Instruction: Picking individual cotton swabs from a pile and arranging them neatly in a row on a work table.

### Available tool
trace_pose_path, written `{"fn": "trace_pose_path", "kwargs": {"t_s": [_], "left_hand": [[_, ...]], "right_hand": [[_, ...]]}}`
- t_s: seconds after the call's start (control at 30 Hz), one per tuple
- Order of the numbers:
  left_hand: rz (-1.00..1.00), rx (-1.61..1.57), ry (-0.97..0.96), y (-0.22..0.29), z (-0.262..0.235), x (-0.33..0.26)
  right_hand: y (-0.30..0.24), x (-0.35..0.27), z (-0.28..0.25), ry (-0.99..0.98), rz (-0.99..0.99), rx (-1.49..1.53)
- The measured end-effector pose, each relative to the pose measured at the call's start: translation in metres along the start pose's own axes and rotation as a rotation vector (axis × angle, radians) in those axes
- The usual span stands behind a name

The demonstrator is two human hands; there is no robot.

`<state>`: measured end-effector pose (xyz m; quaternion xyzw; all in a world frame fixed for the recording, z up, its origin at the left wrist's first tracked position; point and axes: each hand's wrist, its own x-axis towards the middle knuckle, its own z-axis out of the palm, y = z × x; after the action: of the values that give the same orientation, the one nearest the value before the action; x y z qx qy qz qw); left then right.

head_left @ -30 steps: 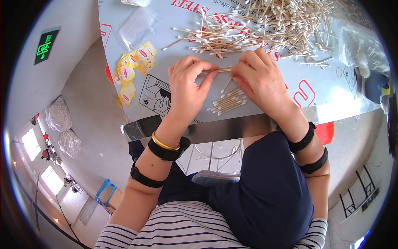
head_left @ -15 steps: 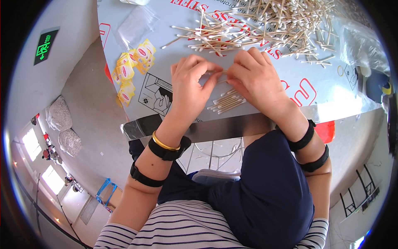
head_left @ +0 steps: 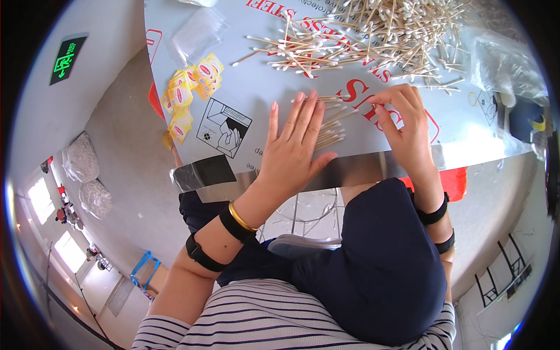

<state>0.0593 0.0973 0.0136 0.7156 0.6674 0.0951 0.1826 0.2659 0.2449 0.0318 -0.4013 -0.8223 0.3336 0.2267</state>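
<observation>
My left hand [head_left: 294, 143] lies flat with fingers stretched out, palm down over a small row of cotton swabs [head_left: 331, 135]. It covers part of the row, whose white tips show to its right. Farther right, my right hand [head_left: 405, 128] is raised a little above the sheet, thumb and forefinger brought together. Something tiny may be between those fingertips, but I cannot make it out. Beyond both hands, loose cotton swabs [head_left: 309, 52] lie scattered in front of a big heap of swabs [head_left: 402, 26].
Small yellow-and-white labels [head_left: 181, 96] lie at the left on the grey printed sheet [head_left: 175, 52]. Clear plastic bags [head_left: 201, 32] are behind them. A crumpled clear plastic bag [head_left: 504, 64] is at the far right. Black tape [head_left: 204, 175] covers the table's near left edge.
The hands have parted. My left hand has opened from a pinch and come down flat over the row of swabs. My right hand has moved right, away from it.
</observation>
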Motion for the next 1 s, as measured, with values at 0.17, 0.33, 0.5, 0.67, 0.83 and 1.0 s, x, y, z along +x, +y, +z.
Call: {"fn": "trace_pose_path", "kwargs": {"t_s": [0.17, 0.33, 0.5, 0.67, 0.83, 1.0], "left_hand": [[0.035, 0.058, 0.055, 0.001, 0.0, -0.001], [0.041, 0.038, 0.128, 0.007, -0.014, -0.008], [-0.006, -0.099, 0.226, 0.009, -0.036, -0.031], [-0.163, -0.107, 0.302, 0.007, -0.025, -0.077], [-0.192, -0.207, 0.376, 0.019, 0.005, -0.09], [-0.22, -0.234, 0.429, 0.028, 0.011, -0.07]], "right_hand": [[-0.005, -0.019, -0.034, 0.098, 0.039, -0.028], [-0.017, -0.057, -0.111, 0.262, 0.146, -0.09], [-0.038, -0.114, -0.211, 0.361, 0.155, -0.162], [-0.124, -0.141, -0.248, 0.179, 0.136, -0.153], [-0.148, -0.112, -0.148, -0.094, 0.006, 0.033], [-0.09, -0.064, -0.025, -0.168, 0.044, 0.131]]}}
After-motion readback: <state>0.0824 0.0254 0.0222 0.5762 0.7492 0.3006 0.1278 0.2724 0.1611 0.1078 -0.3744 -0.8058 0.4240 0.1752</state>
